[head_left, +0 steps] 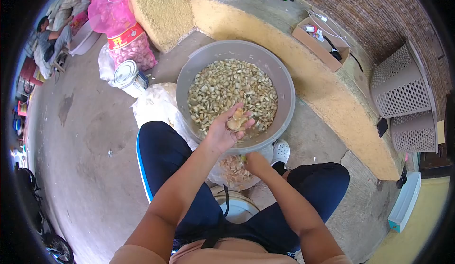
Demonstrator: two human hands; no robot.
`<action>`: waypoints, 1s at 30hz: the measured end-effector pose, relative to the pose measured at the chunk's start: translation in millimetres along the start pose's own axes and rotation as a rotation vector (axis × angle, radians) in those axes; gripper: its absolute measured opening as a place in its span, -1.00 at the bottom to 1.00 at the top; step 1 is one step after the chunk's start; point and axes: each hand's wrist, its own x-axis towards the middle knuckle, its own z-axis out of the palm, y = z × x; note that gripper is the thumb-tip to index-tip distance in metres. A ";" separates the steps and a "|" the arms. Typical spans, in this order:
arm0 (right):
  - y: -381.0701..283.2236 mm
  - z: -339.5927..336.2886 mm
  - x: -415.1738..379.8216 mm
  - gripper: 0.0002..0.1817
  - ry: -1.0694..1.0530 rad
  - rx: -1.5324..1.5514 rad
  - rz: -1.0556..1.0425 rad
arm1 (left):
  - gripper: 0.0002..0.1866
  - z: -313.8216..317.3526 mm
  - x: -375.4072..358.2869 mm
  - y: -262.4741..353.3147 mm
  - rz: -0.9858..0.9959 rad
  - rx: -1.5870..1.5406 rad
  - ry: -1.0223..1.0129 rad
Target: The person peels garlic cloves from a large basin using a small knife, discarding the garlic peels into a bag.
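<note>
My left hand [223,130] is palm up over the near side of a wide grey tub [283,117], its fingers curled around several garlic cloves [236,120]. Many loose garlic cloves [232,86] cover the tub's bottom. Just outside the near rim, my right hand [256,163] is closed, and a small yellow-green bit shows at its fingers; what it grips is mostly hidden. Below it, between my legs, a clear plastic bag [213,175] holds papery garlic skins [234,168].
Left of the tub are a white sack [154,105], a metal can [130,78] and pink mesh sacks [132,51]. A yellow ledge [327,105] curves along the right, bearing a cardboard box [322,44] and perforated baskets [403,86]. Another person [52,39] sits far left.
</note>
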 end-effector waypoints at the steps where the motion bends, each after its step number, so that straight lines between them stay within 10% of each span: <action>1: -3.6 -7.5 1.5 -0.82 0.037 0.041 0.031 | -0.60 1.3 -0.4 0.2 0.003 -0.004 -0.006; 7: -10.7 -86.5 0.0 -0.74 0.439 0.813 0.113 | -0.57 0.0 1.6 -1.4 0.036 0.072 0.035; 10: -35.9 -119.2 -19.7 -0.72 0.242 1.008 0.189 | -0.55 -1.2 1.4 -4.1 0.062 0.124 0.015; 13: -41.3 -110.2 -18.3 -0.70 0.178 0.951 0.174 | -0.52 1.7 3.2 -10.7 0.086 0.179 0.041; 19: -58.5 -105.8 -25.2 -0.76 0.855 0.240 -0.318 | -0.50 4.3 3.0 -16.6 0.123 0.126 0.080; 30: -49.8 -103.4 -24.2 -0.78 0.730 0.242 -0.262 | -0.56 11.4 -0.5 -18.5 0.117 0.051 0.088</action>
